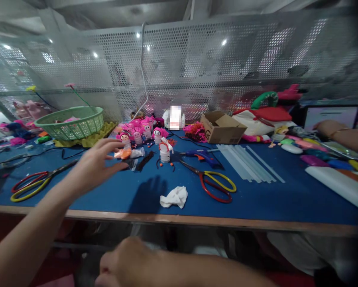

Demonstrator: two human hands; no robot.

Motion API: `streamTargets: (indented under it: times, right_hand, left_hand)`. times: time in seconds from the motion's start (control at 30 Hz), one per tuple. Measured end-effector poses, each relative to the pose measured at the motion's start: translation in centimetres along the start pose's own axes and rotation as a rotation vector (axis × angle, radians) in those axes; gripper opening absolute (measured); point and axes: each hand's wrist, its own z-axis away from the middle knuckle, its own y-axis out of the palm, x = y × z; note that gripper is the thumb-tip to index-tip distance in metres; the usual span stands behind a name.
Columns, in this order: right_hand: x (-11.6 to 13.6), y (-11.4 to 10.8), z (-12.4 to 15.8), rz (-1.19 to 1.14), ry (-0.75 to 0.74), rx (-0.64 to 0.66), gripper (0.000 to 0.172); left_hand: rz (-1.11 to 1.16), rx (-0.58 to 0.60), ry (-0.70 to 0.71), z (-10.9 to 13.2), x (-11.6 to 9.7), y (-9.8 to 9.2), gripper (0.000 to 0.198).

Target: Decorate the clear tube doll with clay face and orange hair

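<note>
My left hand is stretched over the blue table, its fingers apart and nothing in them. By its fingertips lie an orange packet and small clear plastic bags. Below the table's front edge, my right hand is curled and slightly blurred; whatever its fingers may hold is hidden. A white doll body with orange-red hair stands mid-table. Behind the packet cluster several pink-haired dolls. A crumpled white tissue lies nearer the front edge.
Scissors and a blue glue gun lie right of the doll, by translucent glue sticks. More scissors lie left. A green basket and a cardboard box stand behind. Another person's arm reaches in at right.
</note>
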Motion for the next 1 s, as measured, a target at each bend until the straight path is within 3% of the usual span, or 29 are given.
streamTargets:
  times: [0.03, 0.1, 0.17, 0.27, 0.4, 0.6, 0.83, 1.0]
  right_hand:
    - [1.0, -1.9, 0.8, 0.150, -0.031, 0.074, 0.019]
    - [2.6, -6.4, 1.8, 0.323, -0.084, 0.003, 0.026]
    - [3.1, -11.0, 2.2, 0.472, 0.005, -0.140, 0.024]
    - [1.4, -17.0, 1.6, 0.704, 0.242, -0.406, 0.019]
    - [-2.6, -21.7, 0.1, 0.784, 0.416, -0.476, 0.016]
    - [-5.3, -23.2, -2.3, 0.763, 0.500, -0.508, 0.016]
    - [-5.3, -23.2, -3.1, 0.644, 0.531, -0.551, 0.012]
    - [-4.7, -22.4, -2.8, 0.442, 0.538, -0.490, 0.018]
  left_hand:
    - [0.029, 0.097, -0.002, -0.8, 0.2, 1.5, 0.048]
    - [0.156, 0.235, -0.081, -1.8, 1.7, 4.6, 0.057]
    - [0.335, 0.299, -0.138, -3.1, 3.1, 7.6, 0.065]
    - [0.577, 0.324, -0.199, -5.5, 3.6, 11.8, 0.067]
    - [0.671, 0.348, -0.209, -7.5, 3.4, 15.1, 0.062]
    - [0.698, 0.315, -0.205, -7.5, 4.4, 16.4, 0.047]
    - [0.572, 0.211, -0.201, -7.1, 4.5, 17.0, 0.041]
    - [0.477, 0.174, -0.214, -7.1, 4.4, 17.2, 0.042]
